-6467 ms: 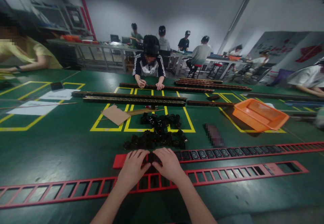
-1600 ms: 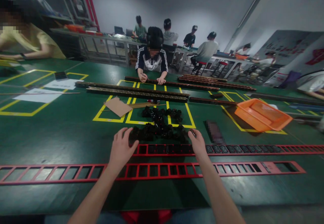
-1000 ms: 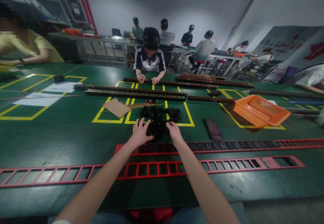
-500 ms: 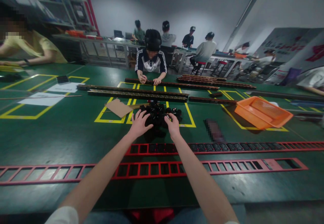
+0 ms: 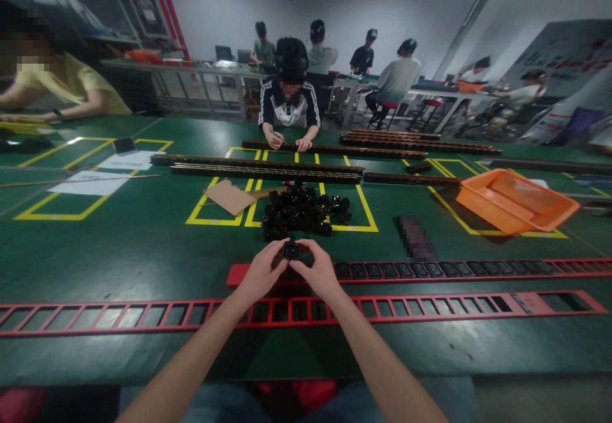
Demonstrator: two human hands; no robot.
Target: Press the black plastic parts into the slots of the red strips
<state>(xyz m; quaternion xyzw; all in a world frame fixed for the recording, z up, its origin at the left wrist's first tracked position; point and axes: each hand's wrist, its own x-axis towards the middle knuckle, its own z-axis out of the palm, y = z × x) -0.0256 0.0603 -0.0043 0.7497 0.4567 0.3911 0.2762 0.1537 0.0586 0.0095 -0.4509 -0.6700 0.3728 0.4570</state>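
Between my two hands is a small black square part (image 5: 291, 251), held by its sides. My left hand (image 5: 264, 269) pinches it from the left with thumb and fingers. From the other side my right hand (image 5: 315, 266) grips it the same way. Just beyond lies a heap of similar black parts (image 5: 301, 209) on the green table. Under and behind my hands runs a red slotted strip (image 5: 239, 274), with black square pieces (image 5: 404, 271) set in its slots to the right. Closer to me lies a second red strip (image 5: 174, 315), its slots mostly showing the table.
An orange basket (image 5: 516, 200) stands tilted at the right, near a pixelated dark object (image 5: 415, 238). A cardboard piece (image 5: 229, 197) lies left of the heap. Long dark rails (image 5: 268, 171) cross the table behind it. A co-worker (image 5: 289, 101) works opposite.
Both hands have drawn back from the heap toward me and come together, now with a black part between them. The view has shifted slightly.
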